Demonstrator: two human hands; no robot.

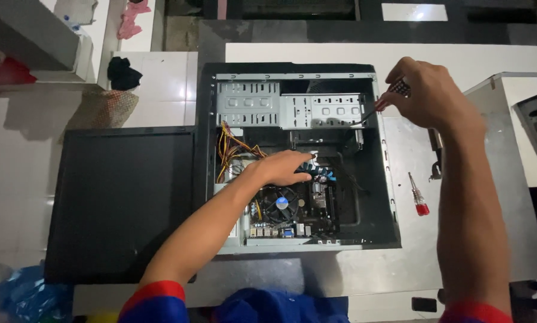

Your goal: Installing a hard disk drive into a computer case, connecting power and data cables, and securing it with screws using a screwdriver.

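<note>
Inside the open computer case (298, 158), the left hand (280, 167) rests with loose fingers on the motherboard (292, 209), while the right hand (427, 93) grips a screwdriver (388, 98) at the drive cage (292, 110); a slip could scratch the board.

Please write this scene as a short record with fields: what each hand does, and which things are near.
Left hand: the left hand reaches inside the open computer case, fingers above the motherboard, beside the cooler fan.
Right hand: the right hand holds a screwdriver, tip toward the drive bay.
Near: a red-handled screwdriver right of the case; a black side panel left of it.
Wires: yellow cable bundle.
</note>
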